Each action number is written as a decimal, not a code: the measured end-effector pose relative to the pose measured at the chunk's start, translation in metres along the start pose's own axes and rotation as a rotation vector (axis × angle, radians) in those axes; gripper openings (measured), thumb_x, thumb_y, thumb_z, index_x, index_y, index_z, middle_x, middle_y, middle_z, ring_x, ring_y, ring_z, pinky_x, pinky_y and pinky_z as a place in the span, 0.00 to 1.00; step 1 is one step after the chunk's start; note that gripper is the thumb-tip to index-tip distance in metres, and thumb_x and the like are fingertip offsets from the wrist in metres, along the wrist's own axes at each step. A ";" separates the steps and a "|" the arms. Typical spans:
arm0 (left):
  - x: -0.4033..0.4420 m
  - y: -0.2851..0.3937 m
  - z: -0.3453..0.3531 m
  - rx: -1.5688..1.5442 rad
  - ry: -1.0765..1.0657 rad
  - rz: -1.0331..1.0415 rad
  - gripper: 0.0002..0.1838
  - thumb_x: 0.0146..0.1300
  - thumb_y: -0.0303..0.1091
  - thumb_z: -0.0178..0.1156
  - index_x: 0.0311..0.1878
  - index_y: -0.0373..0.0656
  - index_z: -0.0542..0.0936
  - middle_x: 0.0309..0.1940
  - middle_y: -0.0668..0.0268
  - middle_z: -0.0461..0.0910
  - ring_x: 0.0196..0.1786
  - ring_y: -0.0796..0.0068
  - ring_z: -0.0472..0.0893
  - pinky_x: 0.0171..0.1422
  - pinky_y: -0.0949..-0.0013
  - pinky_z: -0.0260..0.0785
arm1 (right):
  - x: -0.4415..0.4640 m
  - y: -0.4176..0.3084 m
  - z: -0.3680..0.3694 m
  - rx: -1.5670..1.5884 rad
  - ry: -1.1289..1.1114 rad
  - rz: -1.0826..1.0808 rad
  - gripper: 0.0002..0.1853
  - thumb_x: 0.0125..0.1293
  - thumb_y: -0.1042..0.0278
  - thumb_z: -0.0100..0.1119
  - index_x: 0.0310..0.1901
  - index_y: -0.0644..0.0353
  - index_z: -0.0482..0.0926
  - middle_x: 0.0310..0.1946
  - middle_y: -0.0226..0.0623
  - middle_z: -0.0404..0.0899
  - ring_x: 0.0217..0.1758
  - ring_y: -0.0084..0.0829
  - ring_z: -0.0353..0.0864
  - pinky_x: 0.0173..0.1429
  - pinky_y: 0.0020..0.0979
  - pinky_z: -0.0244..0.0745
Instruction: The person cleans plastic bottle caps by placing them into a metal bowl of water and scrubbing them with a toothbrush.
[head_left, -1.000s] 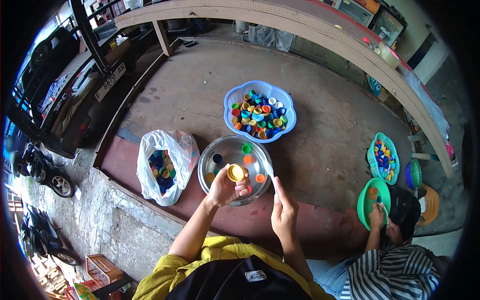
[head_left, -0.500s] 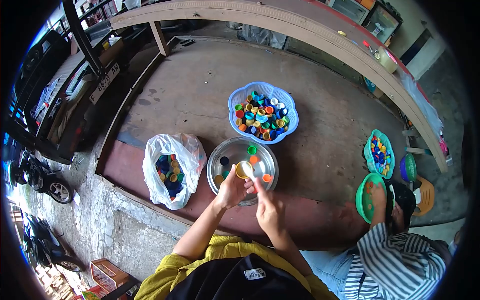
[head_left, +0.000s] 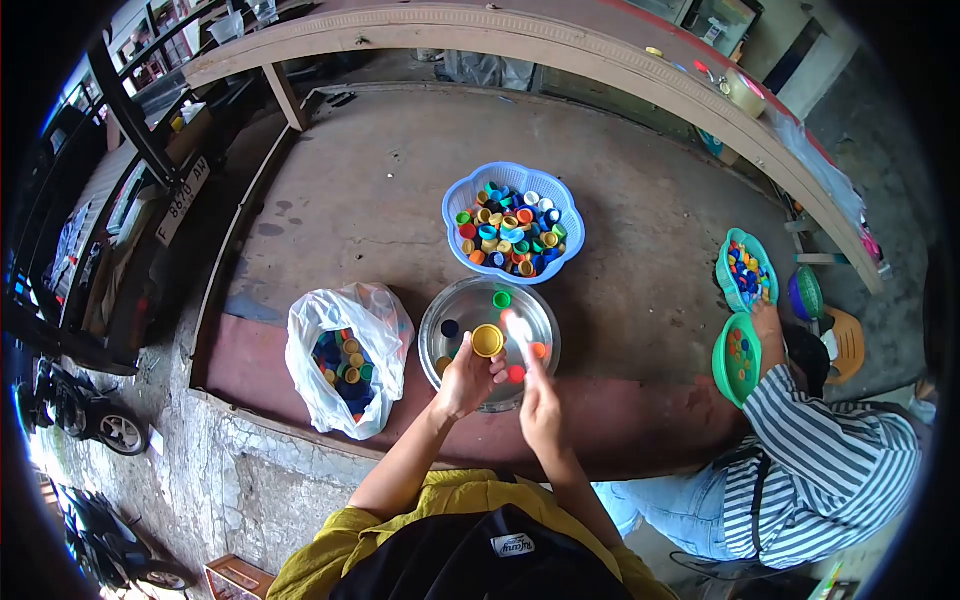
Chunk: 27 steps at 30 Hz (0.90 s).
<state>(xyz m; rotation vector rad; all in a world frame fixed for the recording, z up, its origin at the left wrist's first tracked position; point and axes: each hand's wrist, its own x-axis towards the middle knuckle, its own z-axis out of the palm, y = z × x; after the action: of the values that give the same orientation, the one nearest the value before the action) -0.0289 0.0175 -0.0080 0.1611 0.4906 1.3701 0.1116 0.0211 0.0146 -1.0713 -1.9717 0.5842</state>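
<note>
My left hand (head_left: 466,382) holds a yellow cap (head_left: 488,341), its hollow side up, over the near part of a metal bowl (head_left: 430,345). Just right of it, my right hand (head_left: 542,410) grips a white tool (head_left: 520,328), blurred at its tip, with the index finger stretched along it. Inside the bowl lie several loose caps, among them a green cap (head_left: 502,299) and a dark blue cap (head_left: 450,328). Behind the bowl stands a blue basket (head_left: 457,190) full of mixed caps. An open white plastic bag (head_left: 390,320) with more caps is at the left.
At the right, a co-worker in a striped shirt (head_left: 820,430) reaches to a turquoise basket (head_left: 728,285) of caps, beside a green basin (head_left: 722,365). A wooden beam (head_left: 560,35) spans the far side. Motorbikes (head_left: 110,425) stand at the left.
The white tool has moved away from the yellow cap, which stays in my left hand. The co-worker's hand has moved from the green basin to the turquoise basket. The view has shifted slightly.
</note>
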 end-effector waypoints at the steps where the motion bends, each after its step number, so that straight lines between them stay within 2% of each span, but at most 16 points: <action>1: -0.004 0.001 0.013 0.036 0.115 0.003 0.27 0.70 0.57 0.32 0.52 0.43 0.67 0.32 0.70 0.64 0.34 0.78 0.64 0.42 0.72 0.60 | -0.011 -0.001 -0.001 -0.070 -0.114 -0.058 0.27 0.59 0.77 0.51 0.62 0.46 0.68 0.26 0.43 0.76 0.27 0.41 0.78 0.31 0.40 0.73; 2: -0.005 0.004 0.021 0.088 0.175 0.053 0.28 0.70 0.57 0.32 0.52 0.42 0.67 0.30 0.71 0.62 0.32 0.78 0.61 0.39 0.72 0.57 | -0.018 -0.001 0.001 -0.182 -0.202 -0.067 0.27 0.59 0.76 0.53 0.61 0.44 0.69 0.26 0.42 0.76 0.25 0.40 0.78 0.30 0.40 0.73; 5: 0.008 -0.008 -0.031 0.099 -0.213 -0.008 0.26 0.70 0.56 0.32 0.52 0.44 0.67 0.37 0.70 0.67 0.37 0.78 0.65 0.45 0.72 0.61 | -0.012 0.009 0.002 0.070 0.087 0.099 0.27 0.59 0.77 0.52 0.62 0.49 0.68 0.33 0.46 0.78 0.31 0.42 0.79 0.34 0.38 0.74; 7: 0.006 -0.010 -0.024 0.143 -0.125 0.002 0.25 0.70 0.56 0.32 0.50 0.45 0.68 0.35 0.70 0.66 0.36 0.78 0.64 0.45 0.72 0.60 | -0.018 0.004 -0.001 0.055 0.090 0.008 0.26 0.60 0.76 0.52 0.62 0.51 0.68 0.36 0.48 0.78 0.34 0.43 0.80 0.37 0.37 0.74; 9: 0.001 -0.012 -0.006 0.166 0.005 0.007 0.25 0.70 0.56 0.32 0.48 0.45 0.68 0.32 0.71 0.63 0.34 0.79 0.62 0.44 0.72 0.60 | -0.031 -0.002 -0.008 -0.318 -0.317 -0.078 0.27 0.60 0.77 0.51 0.62 0.51 0.67 0.39 0.48 0.78 0.37 0.44 0.80 0.38 0.37 0.75; 10: -0.008 -0.005 0.026 0.086 0.157 0.004 0.24 0.70 0.56 0.33 0.47 0.45 0.67 0.30 0.72 0.61 0.32 0.80 0.60 0.43 0.73 0.60 | -0.030 0.010 -0.003 -0.016 -0.180 0.043 0.27 0.60 0.78 0.50 0.62 0.51 0.67 0.43 0.48 0.78 0.39 0.43 0.81 0.40 0.36 0.76; 11: -0.007 -0.007 0.017 0.115 0.054 0.006 0.24 0.70 0.56 0.33 0.48 0.45 0.67 0.31 0.71 0.62 0.32 0.80 0.60 0.44 0.73 0.61 | -0.022 0.022 0.001 0.080 0.030 0.016 0.26 0.60 0.79 0.50 0.62 0.52 0.67 0.42 0.49 0.78 0.40 0.42 0.81 0.40 0.35 0.75; 13: -0.001 -0.010 -0.012 0.174 -0.150 0.018 0.24 0.71 0.55 0.33 0.49 0.45 0.67 0.32 0.71 0.63 0.33 0.79 0.62 0.45 0.72 0.62 | -0.005 0.021 -0.006 0.059 0.189 0.008 0.26 0.60 0.80 0.49 0.62 0.53 0.67 0.39 0.50 0.79 0.39 0.41 0.81 0.40 0.35 0.74; 15: 0.000 -0.018 -0.017 0.379 -0.126 0.128 0.23 0.71 0.54 0.33 0.50 0.44 0.67 0.32 0.70 0.64 0.32 0.79 0.63 0.43 0.72 0.62 | -0.008 0.002 -0.023 0.021 -0.092 -0.059 0.26 0.60 0.79 0.50 0.61 0.49 0.69 0.34 0.47 0.80 0.32 0.43 0.80 0.34 0.37 0.73; 17: -0.003 -0.020 -0.012 0.668 -0.044 0.245 0.23 0.72 0.52 0.33 0.49 0.43 0.67 0.32 0.70 0.64 0.32 0.79 0.62 0.42 0.73 0.62 | -0.005 0.011 -0.025 -0.003 -0.053 -0.009 0.25 0.60 0.78 0.50 0.60 0.47 0.70 0.32 0.46 0.80 0.30 0.43 0.80 0.32 0.38 0.73; 18: -0.015 -0.009 0.005 0.962 -0.036 0.360 0.20 0.71 0.47 0.39 0.49 0.38 0.66 0.32 0.65 0.67 0.34 0.73 0.68 0.44 0.70 0.64 | 0.004 0.018 -0.037 -0.108 -0.157 0.152 0.24 0.61 0.78 0.49 0.59 0.48 0.71 0.31 0.48 0.79 0.31 0.43 0.80 0.32 0.38 0.72; 19: -0.017 -0.005 0.008 1.107 -0.058 0.438 0.19 0.71 0.45 0.41 0.49 0.37 0.66 0.34 0.64 0.68 0.35 0.72 0.69 0.45 0.69 0.64 | 0.009 0.029 -0.038 0.033 -0.099 0.169 0.22 0.63 0.77 0.48 0.59 0.49 0.71 0.32 0.49 0.79 0.32 0.44 0.80 0.34 0.37 0.73; 21: -0.019 0.005 0.011 1.404 -0.101 0.594 0.18 0.70 0.41 0.44 0.50 0.33 0.65 0.36 0.61 0.70 0.38 0.71 0.71 0.47 0.68 0.64 | 0.016 0.019 -0.050 0.187 0.043 -0.100 0.22 0.63 0.77 0.47 0.59 0.49 0.71 0.30 0.50 0.78 0.29 0.42 0.80 0.34 0.36 0.72; 23: -0.027 0.012 0.017 1.505 -0.087 0.551 0.16 0.68 0.36 0.47 0.50 0.32 0.64 0.39 0.53 0.71 0.44 0.61 0.74 0.52 0.65 0.65 | 0.009 0.005 -0.070 0.139 -0.264 -0.198 0.25 0.60 0.80 0.48 0.60 0.49 0.70 0.27 0.50 0.77 0.26 0.39 0.78 0.33 0.34 0.72; 26: -0.029 0.010 0.018 1.514 -0.145 0.619 0.18 0.67 0.36 0.47 0.51 0.31 0.64 0.40 0.50 0.70 0.45 0.55 0.73 0.53 0.64 0.65 | 0.013 0.030 -0.068 0.080 -0.229 -0.088 0.26 0.60 0.80 0.48 0.61 0.48 0.69 0.31 0.50 0.79 0.29 0.44 0.80 0.32 0.34 0.73; 27: -0.030 0.007 0.020 1.539 -0.146 0.645 0.18 0.67 0.37 0.47 0.52 0.31 0.63 0.40 0.50 0.70 0.45 0.55 0.73 0.53 0.64 0.65 | 0.017 0.029 -0.077 0.123 -0.306 0.042 0.23 0.65 0.76 0.45 0.62 0.51 0.68 0.42 0.51 0.79 0.39 0.41 0.82 0.41 0.32 0.75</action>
<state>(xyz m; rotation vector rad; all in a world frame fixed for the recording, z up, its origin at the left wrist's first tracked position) -0.0297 -0.0065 0.0199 1.7712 1.3595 1.2682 0.1828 0.0525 0.0453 -0.9947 -2.1443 0.9257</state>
